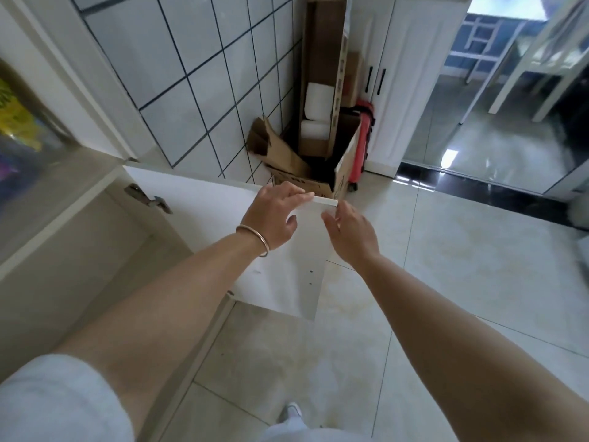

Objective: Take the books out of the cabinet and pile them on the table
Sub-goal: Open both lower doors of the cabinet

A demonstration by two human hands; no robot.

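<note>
Fingers [299, 195] of the left hand [274, 215] curl over the cabinet door [204, 202] top edge, apparently to swing it. The right hand [350, 234] hovers beside that corner, fingers loosely spread, holding nothing. Books not visible; cabinet interior out of view left of the door.

White cabinet door [204, 202], red suitcase [361, 145]

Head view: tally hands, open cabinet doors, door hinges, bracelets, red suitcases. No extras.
Hands: 2 (left hand, right hand)
Open cabinet doors: 1 (cabinet door)
Door hinges: 1 (hinge)
Bracelets: 1 (bracelet)
Red suitcases: 1 (red suitcase)
Total: 6
</note>
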